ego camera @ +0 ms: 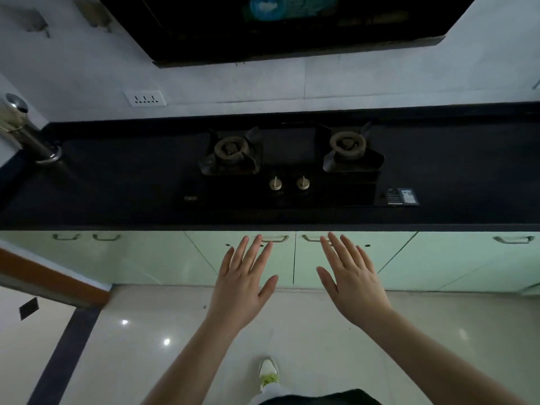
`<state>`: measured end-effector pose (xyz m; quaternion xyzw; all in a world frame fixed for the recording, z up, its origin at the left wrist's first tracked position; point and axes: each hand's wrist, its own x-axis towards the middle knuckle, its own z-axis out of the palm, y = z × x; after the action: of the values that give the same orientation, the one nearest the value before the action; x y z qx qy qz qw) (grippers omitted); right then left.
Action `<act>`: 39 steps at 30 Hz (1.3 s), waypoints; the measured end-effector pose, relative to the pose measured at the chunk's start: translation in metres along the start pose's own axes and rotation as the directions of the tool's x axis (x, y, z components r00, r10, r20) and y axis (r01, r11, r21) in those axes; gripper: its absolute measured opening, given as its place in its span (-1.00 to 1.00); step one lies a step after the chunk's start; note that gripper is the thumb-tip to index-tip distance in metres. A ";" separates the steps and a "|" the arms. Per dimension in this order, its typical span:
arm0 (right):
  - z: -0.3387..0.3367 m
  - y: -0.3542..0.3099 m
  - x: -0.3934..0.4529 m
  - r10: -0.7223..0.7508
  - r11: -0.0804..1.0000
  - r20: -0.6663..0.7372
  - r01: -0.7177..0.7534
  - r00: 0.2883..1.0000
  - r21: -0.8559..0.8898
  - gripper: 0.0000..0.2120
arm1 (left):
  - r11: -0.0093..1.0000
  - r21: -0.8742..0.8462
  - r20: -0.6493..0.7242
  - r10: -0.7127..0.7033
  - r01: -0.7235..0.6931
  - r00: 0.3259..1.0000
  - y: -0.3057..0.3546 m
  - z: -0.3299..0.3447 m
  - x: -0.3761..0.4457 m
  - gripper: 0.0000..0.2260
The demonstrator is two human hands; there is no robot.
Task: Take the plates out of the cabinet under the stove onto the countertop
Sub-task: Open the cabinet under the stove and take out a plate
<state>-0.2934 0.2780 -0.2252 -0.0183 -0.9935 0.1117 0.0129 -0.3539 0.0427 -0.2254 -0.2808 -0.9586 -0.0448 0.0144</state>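
Observation:
A black two-burner gas stove (292, 171) is set into the black countertop (117, 194). Below it two pale green cabinet doors are closed: the left door (204, 258) with its handle (277, 238) and the right door (388, 252) with its handle (311, 238). My left hand (242, 285) and my right hand (353, 285) hover palm-down in front of these doors, fingers spread and empty, with the fingertips just below the handles. No plates are visible.
A range hood (277, 24) hangs above the stove. A metal pipe (23, 130) rises at the counter's left end. More green cabinet doors (482, 258) flank the middle pair. A white shoe (268, 375) stands on the glossy tiled floor (146, 346).

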 end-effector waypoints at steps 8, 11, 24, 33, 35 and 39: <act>0.042 -0.018 0.038 0.079 0.997 0.126 -0.078 0.989 -0.013 -0.36 | 0.988 -0.050 0.179 0.152 -0.145 0.972 -0.049 0.059 0.035 -0.42; 0.062 -0.012 0.048 0.108 0.994 0.198 -0.105 0.974 -0.027 -0.36 | 0.989 -0.075 0.227 0.143 -0.130 0.963 -0.055 0.082 0.057 -0.41; 0.148 0.041 0.138 0.154 0.987 0.446 -0.153 0.882 -0.039 -0.39 | 1.000 -0.022 0.480 0.010 0.001 0.877 -0.047 0.179 0.127 -0.40; 0.177 0.061 0.182 0.233 0.950 0.624 -0.312 0.746 0.019 -0.36 | 0.973 -0.130 0.550 -0.090 0.192 0.830 -0.049 0.203 0.168 -0.41; 0.178 0.062 0.186 0.250 0.931 0.641 -0.362 0.725 0.047 -0.37 | 0.960 -0.152 0.560 -0.114 0.237 0.821 -0.051 0.204 0.171 -0.45; 0.178 0.067 0.187 0.258 0.925 0.640 -0.377 0.724 0.053 -0.42 | 0.952 -0.177 0.601 -0.096 0.249 0.793 -0.054 0.201 0.167 -0.55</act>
<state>-0.4837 0.3107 -0.4096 -0.1496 -0.9091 0.2007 -0.3331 -0.5241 0.1056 -0.4212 -0.1911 -0.9245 -0.0763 -0.3210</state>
